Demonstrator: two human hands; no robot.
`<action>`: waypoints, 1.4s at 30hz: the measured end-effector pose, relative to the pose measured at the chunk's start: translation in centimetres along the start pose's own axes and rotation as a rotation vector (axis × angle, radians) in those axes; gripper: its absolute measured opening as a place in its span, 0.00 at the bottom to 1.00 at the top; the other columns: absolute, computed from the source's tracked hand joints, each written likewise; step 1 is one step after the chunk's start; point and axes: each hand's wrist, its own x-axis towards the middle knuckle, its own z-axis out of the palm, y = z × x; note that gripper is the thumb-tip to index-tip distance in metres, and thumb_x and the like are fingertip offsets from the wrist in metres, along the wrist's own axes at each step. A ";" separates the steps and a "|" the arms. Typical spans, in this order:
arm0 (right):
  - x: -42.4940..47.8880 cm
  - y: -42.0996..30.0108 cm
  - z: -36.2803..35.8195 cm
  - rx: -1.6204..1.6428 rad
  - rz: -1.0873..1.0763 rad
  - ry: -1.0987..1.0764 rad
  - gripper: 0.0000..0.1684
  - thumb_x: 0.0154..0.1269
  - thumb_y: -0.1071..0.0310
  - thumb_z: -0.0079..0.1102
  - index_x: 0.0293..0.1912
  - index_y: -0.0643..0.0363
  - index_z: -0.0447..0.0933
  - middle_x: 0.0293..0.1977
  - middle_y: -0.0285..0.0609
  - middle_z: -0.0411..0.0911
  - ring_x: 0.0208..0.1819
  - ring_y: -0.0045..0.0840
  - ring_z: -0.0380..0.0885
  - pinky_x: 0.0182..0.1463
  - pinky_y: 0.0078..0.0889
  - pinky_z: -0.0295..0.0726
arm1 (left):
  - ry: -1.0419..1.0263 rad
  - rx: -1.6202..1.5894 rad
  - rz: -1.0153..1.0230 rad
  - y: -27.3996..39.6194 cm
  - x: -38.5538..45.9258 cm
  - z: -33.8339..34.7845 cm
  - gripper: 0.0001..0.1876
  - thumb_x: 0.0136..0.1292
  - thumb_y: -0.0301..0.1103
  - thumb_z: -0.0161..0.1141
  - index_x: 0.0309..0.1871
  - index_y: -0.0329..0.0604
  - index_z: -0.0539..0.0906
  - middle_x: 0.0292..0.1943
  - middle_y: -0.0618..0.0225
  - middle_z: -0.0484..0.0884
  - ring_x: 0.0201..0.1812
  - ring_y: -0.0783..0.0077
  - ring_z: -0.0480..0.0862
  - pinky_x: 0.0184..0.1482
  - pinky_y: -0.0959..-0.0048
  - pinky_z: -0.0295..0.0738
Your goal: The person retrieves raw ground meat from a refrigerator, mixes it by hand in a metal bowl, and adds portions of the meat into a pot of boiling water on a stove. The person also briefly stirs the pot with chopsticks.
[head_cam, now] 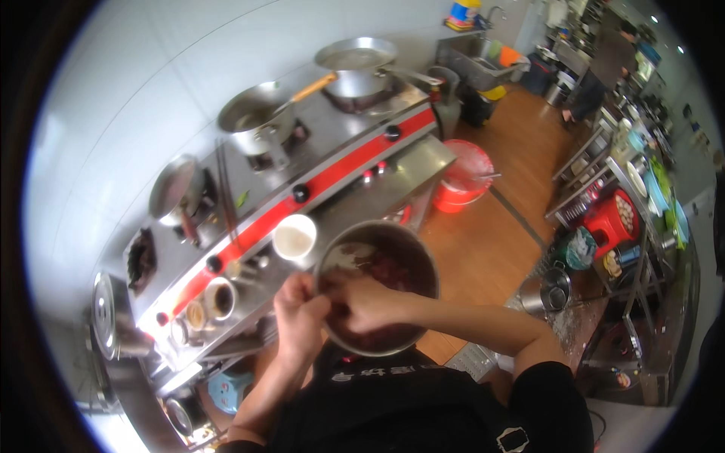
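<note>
A deep metal pot (427, 272) is held up close in front of my black apron. My left hand (300, 314) is shut on its left rim, with the thumb over the edge. Inside the pot is my right hand (362, 303), reaching down into dark reddish contents (391, 269) that look like pieces of meat. Blur and the hand's own back hide its fingers, so whether they grip anything cannot be told. Just beyond my left hand, a white tub (294, 236) with pale contents stands on the stove's front shelf.
Pots (355, 68) (257, 116) (177, 189) sit on the stove (340, 127). Long chopsticks (225, 187) lie there too. Seasoning containers (220, 297) line the front shelf. A red bucket (463, 175) stands beyond the stove's end. Crowded shelving (640, 226) runs along the right. A person (609, 68) stands far back.
</note>
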 end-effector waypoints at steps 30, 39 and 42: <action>-26.1 29.7 -32.6 -0.278 1.150 0.600 0.17 0.53 0.71 0.52 0.46 0.55 0.74 0.37 0.53 0.77 0.39 0.47 0.76 0.41 0.47 0.75 | -0.565 -0.106 -0.523 -10.3 21.7 48.6 0.13 0.39 0.11 0.49 0.25 0.42 0.66 0.24 0.71 0.71 0.23 0.80 0.70 0.22 0.83 0.64; -18.3 34.9 -33.2 0.113 0.415 0.071 0.20 0.48 0.72 0.59 0.45 0.60 0.75 0.46 0.55 0.72 0.42 0.47 0.76 0.46 0.40 0.74 | 0.000 -0.172 -0.334 -10.4 20.5 46.6 0.11 0.40 0.12 0.51 0.24 0.41 0.68 0.20 0.73 0.67 0.21 0.79 0.70 0.21 0.81 0.65; -15.3 34.8 -34.5 0.352 0.333 -0.071 0.14 0.44 0.76 0.58 0.36 0.63 0.76 0.28 0.48 0.77 0.38 0.37 0.78 0.43 0.34 0.74 | 0.183 -0.215 -0.247 -10.2 19.6 44.8 0.11 0.41 0.13 0.52 0.25 0.40 0.68 0.20 0.73 0.67 0.21 0.78 0.70 0.21 0.81 0.66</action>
